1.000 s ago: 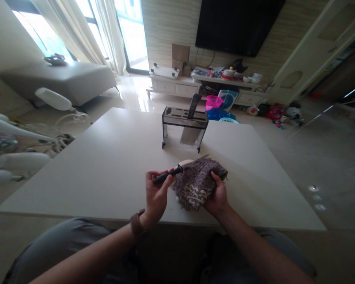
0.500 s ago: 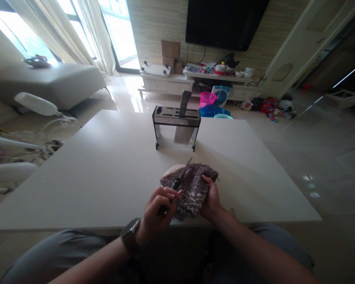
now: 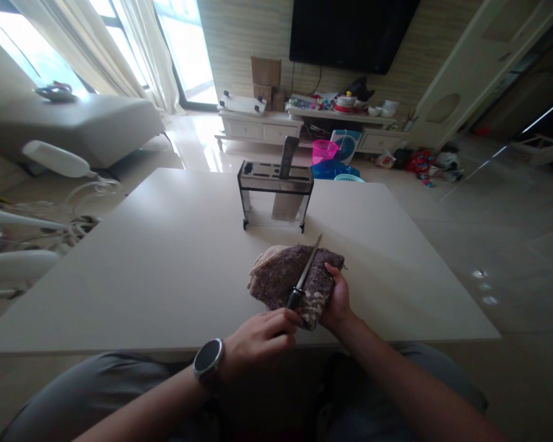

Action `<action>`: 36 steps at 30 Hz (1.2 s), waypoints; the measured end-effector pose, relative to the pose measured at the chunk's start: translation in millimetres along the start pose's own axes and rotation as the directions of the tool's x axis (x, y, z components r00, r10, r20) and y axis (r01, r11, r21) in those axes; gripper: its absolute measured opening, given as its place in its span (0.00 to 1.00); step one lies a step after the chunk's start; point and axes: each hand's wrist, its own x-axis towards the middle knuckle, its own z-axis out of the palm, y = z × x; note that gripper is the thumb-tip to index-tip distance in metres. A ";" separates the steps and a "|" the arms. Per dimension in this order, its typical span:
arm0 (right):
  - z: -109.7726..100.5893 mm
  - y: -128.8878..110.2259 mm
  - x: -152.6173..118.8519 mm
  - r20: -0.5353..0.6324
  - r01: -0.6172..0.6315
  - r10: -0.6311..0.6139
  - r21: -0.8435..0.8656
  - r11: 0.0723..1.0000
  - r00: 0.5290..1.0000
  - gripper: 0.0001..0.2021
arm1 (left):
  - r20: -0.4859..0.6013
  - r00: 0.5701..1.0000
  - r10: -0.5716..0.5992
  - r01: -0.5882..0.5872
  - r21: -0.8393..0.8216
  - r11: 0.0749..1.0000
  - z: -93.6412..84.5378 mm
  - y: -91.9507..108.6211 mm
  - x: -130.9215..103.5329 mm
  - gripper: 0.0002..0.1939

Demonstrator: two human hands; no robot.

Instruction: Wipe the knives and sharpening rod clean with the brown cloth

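Observation:
My left hand (image 3: pixel 267 334), with a watch (image 3: pixel 208 356) on the wrist, is closed around the black handle of a sharpening steel (image 3: pixel 309 267). Its thin grey rod points up and away, lying across a folded purple-brown cloth (image 3: pixel 276 276) with a whitish patterned end. My right hand (image 3: pixel 338 301) grips the cloth's right side, thumb on top and the other fingers hidden beneath. Beyond the cloth stands a knife block (image 3: pixel 275 184) with a clear front. One broad-bladed knife (image 3: pixel 288 156) sits upright in its right part, dark handle up.
All this is on a white table (image 3: pixel 166 264), its near edge close to my legs. White chairs (image 3: pixel 58 159) stand at the left. Past the table are a pink basket (image 3: pixel 324 151), a low cabinet (image 3: pixel 244 129) with clutter on top, and a wall-mounted television (image 3: pixel 350 34).
The sharpening steel has moved right and forward over the cloth, its handle now lower in my left hand's grip. The cloth is spread flatter, and my right hand has shifted slightly right.

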 end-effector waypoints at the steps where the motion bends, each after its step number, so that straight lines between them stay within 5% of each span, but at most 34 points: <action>1: -1.0 -1.9 1.4 0.003 0.014 -0.014 -0.002 1.000 1.000 0.18 | 0.000 1.000 0.021 -0.021 0.042 0.999 1.3 0.2 0.8 0.10; 5: -4.8 -7.3 7.0 -0.056 0.049 -0.048 0.015 0.999 0.997 0.13 | 0.000 0.999 -0.052 0.052 0.067 0.996 7.2 1.9 5.0 0.12; 7: -6.1 -8.8 9.6 -0.101 0.085 -0.081 0.032 0.996 0.992 0.11 | -0.094 0.983 -0.157 0.166 0.101 0.981 10.8 0.3 6.2 0.14; 11: -8.6 -8.7 13.7 -0.114 0.159 -0.157 0.004 0.987 0.981 0.09 | -0.226 0.851 -0.475 0.485 -0.013 0.875 14.8 -7.4 7.0 0.16; 14: -10.6 -4.9 15.3 -0.146 0.162 -0.163 -0.021 0.987 0.976 0.08 | -0.005 0.723 -0.691 0.658 -0.303 0.690 14.3 -10.2 8.2 0.13; 16: -11.3 -1.2 15.1 -0.162 0.149 -0.153 -0.039 0.988 0.975 0.08 | 0.173 0.636 -0.752 0.726 -0.463 0.508 14.5 -9.9 8.9 0.18; 18: -11.1 1.9 13.9 -0.156 0.139 -0.147 -0.059 0.989 0.977 0.08 | 0.275 0.592 -0.757 0.744 -0.548 0.383 16.0 -9.4 8.8 0.22; 21: -8.8 3.1 10.5 -0.118 0.160 -0.167 -0.063 0.985 0.979 0.07 | 0.250 0.599 -0.761 0.714 -0.597 0.365 18.8 -10.6 8.0 0.23; 28: -6.2 -3.7 4.6 -0.034 0.169 -0.169 -0.012 0.986 0.985 0.11 | 0.057 0.623 -0.780 0.673 -0.548 0.497 17.6 -11.6 8.0 0.21; 36: -14.1 -4.0 4.8 0.114 0.161 -0.158 -0.017 0.987 0.981 0.12 | 0.047 0.644 -0.764 0.677 -0.501 0.539 19.3 -10.6 7.2 0.19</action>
